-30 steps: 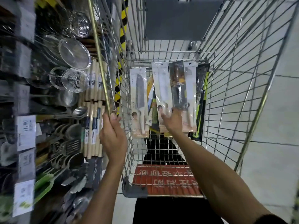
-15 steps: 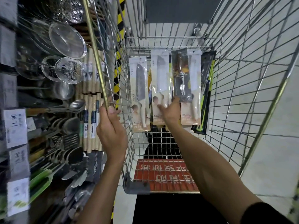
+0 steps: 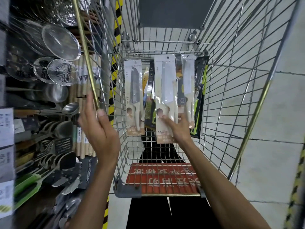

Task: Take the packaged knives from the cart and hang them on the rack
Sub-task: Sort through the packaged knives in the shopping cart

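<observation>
Several packaged knives stand upright at the far end of the wire cart (image 3: 231, 100). My right hand (image 3: 179, 129) pinches the lower end of one packaged knife (image 3: 165, 90), a pale card with a white blade, thumb on its front and fingers behind. Another packaged knife (image 3: 134, 96) with a dark blade leans at the left, and a third (image 3: 188, 86) sits just right of the held one. My left hand (image 3: 99, 131) is at the cart's brass rim (image 3: 85, 52), fingers nearly straight and thumb touching the bar. The rack (image 3: 54, 113) of hanging utensils fills the left side.
On the rack hang metal strainers (image 3: 60, 42), a wire skimmer (image 3: 61, 72), ladles (image 3: 69, 108), slotted turners and wooden-handled tools (image 3: 83, 146). Dark and green packages (image 3: 200, 96) lean against the cart's right wall. A red sign (image 3: 161, 177) lies on the cart floor. Tiled floor lies to the right.
My left hand has loosened from gripping the cart rim to nearly straight fingers. The pale knife package in my right hand now sits lower and in front of the others.
</observation>
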